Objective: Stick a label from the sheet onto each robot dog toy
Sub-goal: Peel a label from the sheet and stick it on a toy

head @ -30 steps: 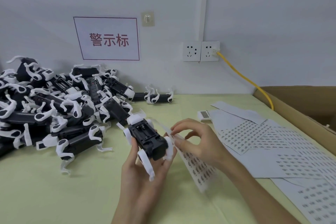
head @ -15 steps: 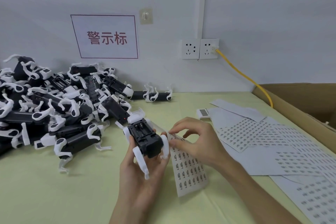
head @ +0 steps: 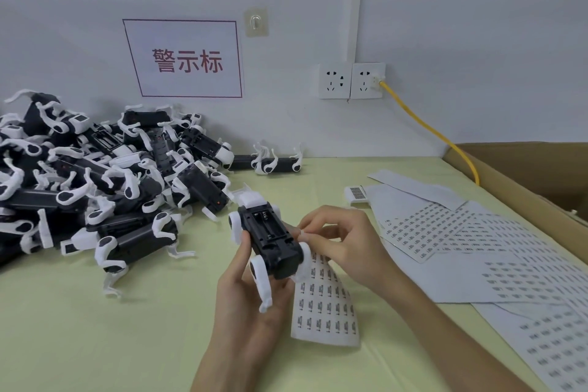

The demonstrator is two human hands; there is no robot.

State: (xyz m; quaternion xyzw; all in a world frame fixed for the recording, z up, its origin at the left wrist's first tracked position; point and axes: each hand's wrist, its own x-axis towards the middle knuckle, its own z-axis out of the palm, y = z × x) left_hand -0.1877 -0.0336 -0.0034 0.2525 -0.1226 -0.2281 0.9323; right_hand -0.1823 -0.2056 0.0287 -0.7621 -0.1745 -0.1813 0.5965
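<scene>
My left hand (head: 246,305) grips a black robot dog toy with white legs (head: 269,240), belly up, above the yellow-green table. The right hand (head: 342,242) pinches a small white label (head: 304,235) between thumb and forefinger at the toy's right side, touching or nearly touching its body. Below both hands a label sheet (head: 324,305) lies on the table, its top edge hidden behind the toy and my right hand.
A big pile of robot dog toys (head: 95,178) fills the left. One toy (head: 275,162) lies alone by the wall. More label sheets (head: 461,242) spread to the right, beside a cardboard box (head: 525,188). A yellow cable (head: 426,130) runs from the wall socket.
The label sheet has dropped from my right hand's lift and lies flat on the table. My right hand has come up to the toy's side with a peeled label. The toy has barely moved.
</scene>
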